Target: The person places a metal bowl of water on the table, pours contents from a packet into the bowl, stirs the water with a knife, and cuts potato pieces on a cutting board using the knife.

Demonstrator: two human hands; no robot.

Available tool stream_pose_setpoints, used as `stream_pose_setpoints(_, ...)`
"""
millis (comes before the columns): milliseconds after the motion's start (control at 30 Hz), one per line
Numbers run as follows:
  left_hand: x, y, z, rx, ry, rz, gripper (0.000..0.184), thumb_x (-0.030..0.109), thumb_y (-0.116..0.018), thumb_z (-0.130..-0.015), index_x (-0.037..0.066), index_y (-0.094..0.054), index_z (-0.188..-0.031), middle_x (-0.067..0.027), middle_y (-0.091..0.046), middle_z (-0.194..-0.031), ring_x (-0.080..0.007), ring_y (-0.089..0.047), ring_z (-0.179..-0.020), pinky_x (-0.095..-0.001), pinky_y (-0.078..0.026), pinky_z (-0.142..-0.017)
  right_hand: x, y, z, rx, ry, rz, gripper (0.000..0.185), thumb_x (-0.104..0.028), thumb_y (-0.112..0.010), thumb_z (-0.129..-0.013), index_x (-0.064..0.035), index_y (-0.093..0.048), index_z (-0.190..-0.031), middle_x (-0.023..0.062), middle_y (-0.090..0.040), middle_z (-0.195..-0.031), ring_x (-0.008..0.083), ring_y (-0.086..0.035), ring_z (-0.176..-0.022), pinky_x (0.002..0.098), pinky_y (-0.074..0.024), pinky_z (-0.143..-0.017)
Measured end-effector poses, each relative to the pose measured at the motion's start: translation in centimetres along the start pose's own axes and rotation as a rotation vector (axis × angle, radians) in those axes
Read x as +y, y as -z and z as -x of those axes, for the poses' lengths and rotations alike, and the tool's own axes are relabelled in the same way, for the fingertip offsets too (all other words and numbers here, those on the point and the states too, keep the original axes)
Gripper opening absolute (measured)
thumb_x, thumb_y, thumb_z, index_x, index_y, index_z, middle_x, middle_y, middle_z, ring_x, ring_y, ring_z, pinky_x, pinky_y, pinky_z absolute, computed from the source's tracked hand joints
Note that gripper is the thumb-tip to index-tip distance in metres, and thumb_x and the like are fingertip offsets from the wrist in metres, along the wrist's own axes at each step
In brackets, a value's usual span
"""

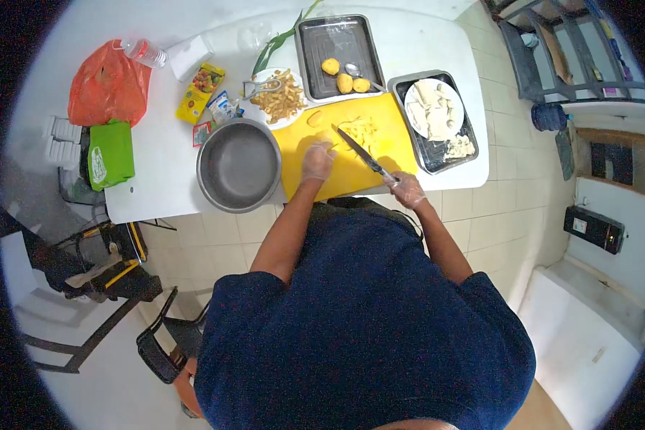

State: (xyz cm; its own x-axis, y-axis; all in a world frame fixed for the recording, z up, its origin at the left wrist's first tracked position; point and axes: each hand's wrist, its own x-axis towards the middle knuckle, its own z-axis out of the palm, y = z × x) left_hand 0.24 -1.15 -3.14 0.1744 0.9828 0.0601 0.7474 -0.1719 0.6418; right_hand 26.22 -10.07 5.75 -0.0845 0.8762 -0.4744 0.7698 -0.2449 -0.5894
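My right hand (pixel 406 188), in a clear plastic glove, is closed around the handle of a kitchen knife (pixel 360 148), its blade pointing up and left over the yellow cutting board (pixel 297 179). My left hand (pixel 318 160), also gloved, is on the board, its fingers bent over a potato piece (pixel 325 135) they partly hide. Cut yellow potato strips (pixel 362 130) lie loose beyond the blade. Another potato piece (pixel 314 118) sits near the board's far left part, apart from both hands.
Left of the board stands a deep grey pot (pixel 206 188). Behind it, a white plate (pixel 252 115) holds peelings and a peeler (pixel 264 88). A dark tray (pixel 306 57) bears potatoes and a spoon. Another tray (pixel 426 163) holds a plate of pale pieces. Bags (pixel 111 86) and packets are left.
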Motion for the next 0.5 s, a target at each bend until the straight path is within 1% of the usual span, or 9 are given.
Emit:
stream_pose_setpoints(67,-0.4,-0.9,-0.2,-0.062,0.006,-0.05,0.016,0.018,-0.06,-0.074,0.003,-0.065,-0.079,-0.02,-0.062,-0.075,-0.0362,-0.06,-0.074,-0.0419,-0.049,-0.07,0.0,-0.5,-0.1,0.056,0.041,-0.042,0.042,-0.041,-0.055,-0.085,0.0005,-0.06,-0.079,0.0172,-0.058,-0.066,0.0288,-0.057,-0.062,0.0384,-0.0447,-0.061)
stream_pose_setpoints(100,-0.3,-1.3,-0.3,-0.068,0.057,-0.091,0.018,0.021,-0.061,-0.074,0.004,-0.065,-0.077,-0.0191,-0.062,-0.075,-0.0356,-0.06,-0.072,-0.0423,-0.049,-0.068,-0.3,-0.6,-0.3,0.086,0.064,-0.061,0.04,-0.039,-0.056,-0.085,0.0003,-0.061,-0.078,0.0164,-0.059,-0.065,0.0276,-0.057,-0.061,0.0377,-0.0448,-0.061)
stream_pose_setpoints(133,-0.2,-1.7,-0.3,-0.075,0.109,-0.134,0.02,0.024,-0.061,-0.074,0.005,-0.066,-0.074,-0.0183,-0.063,-0.075,-0.0351,-0.061,-0.07,-0.0426,-0.049,-0.067,-0.7,-0.7,-0.4,0.104,0.083,-0.109,0.039,-0.037,-0.057,-0.084,0.0009,-0.061,-0.079,0.019,-0.06,-0.07,0.032,-0.058,-0.065,0.0394,-0.0453,-0.063)
stream_pose_setpoints(167,-0.1,-2.0,-0.4,-0.084,0.16,-0.18,0.022,0.027,-0.062,-0.073,0.006,-0.066,-0.072,-0.0175,-0.063,-0.075,-0.0346,-0.061,-0.068,-0.043,-0.049,-0.066,-1.0,-0.7,-0.7,0.079,0.038,-0.095,0.038,-0.037,-0.057,-0.084,0.0007,-0.061,-0.078,0.0206,-0.059,-0.071,0.0344,-0.058,-0.068,0.0409,-0.0454,-0.065)
stream_pose_setpoints(267,-2.2,-5.3,0.1,0.047,0.351,-0.081,0.025,0.03,-0.063,-0.071,0.006,-0.064,-0.064,-0.0147,-0.062,-0.065,-0.033,-0.059,-0.058,-0.0422,-0.048,-0.059,-2.6,-1.0,-1.4,0.022,-0.031,-0.082,0.036,-0.035,-0.055,-0.084,0.0003,-0.058,-0.08,0.0231,-0.059,-0.075,0.0386,-0.059,-0.074,0.0436,-0.0453,-0.068)
stream_pose_setpoints(367,-2.5,-6.1,0.2,0.067,0.343,-0.032,0.025,0.031,-0.063,-0.07,0.007,-0.065,-0.061,-0.0111,-0.062,-0.06,-0.028,-0.06,-0.054,-0.0385,-0.049,-0.055,-2.9,-2.3,-2.1,0.027,0.002,-0.083,0.034,-0.034,-0.053,-0.085,-0.0001,-0.054,-0.085,0.025,-0.059,-0.08,0.0414,-0.058,-0.078,0.0461,-0.0449,-0.069)
stream_pose_setpoints(400,-1.8,-5.6,0.2,0.025,0.453,0.012,0.024,0.03,-0.063,-0.07,0.007,-0.066,-0.063,-0.0105,-0.063,-0.061,-0.0266,-0.061,-0.054,-0.037,-0.049,-0.055,-3.0,-2.9,-2.4,0.035,0.024,-0.085,0.033,-0.033,-0.052,-0.085,-0.0003,-0.052,-0.087,0.0258,-0.059,-0.082,0.0423,-0.058,-0.08,0.047,-0.0447,-0.07)
stream_pose_setpoints(467,0.5,-3.4,-0.4,-0.062,0.673,0.1,0.022,0.029,-0.064,-0.069,0.008,-0.068,-0.065,-0.0095,-0.065,-0.063,-0.0236,-0.062,-0.056,-0.034,-0.05,-0.056,-3.7,-3.4,-2.7,-0.019,-0.02,-0.075,0.031,-0.032,-0.05,-0.087,-0.0021,-0.049,-0.093,0.0275,-0.059,-0.084,0.0442,-0.058,-0.082,0.0498,-0.0445,-0.072)
stream_pose_setpoints(500,0.6,-3.3,-0.1,-0.02,0.655,0.125,0.019,0.027,-0.066,-0.067,0.008,-0.069,-0.067,-0.01,-0.066,-0.065,-0.0234,-0.063,-0.058,-0.0336,-0.051,-0.059,-3.9,-3.7,-2.6,-0.018,-0.011,-0.062,0.03,-0.032,-0.05,-0.087,-0.0028,-0.049,-0.094,0.0277,-0.059,-0.084,0.0447,-0.058,-0.083,0.0502,-0.0448,-0.072)
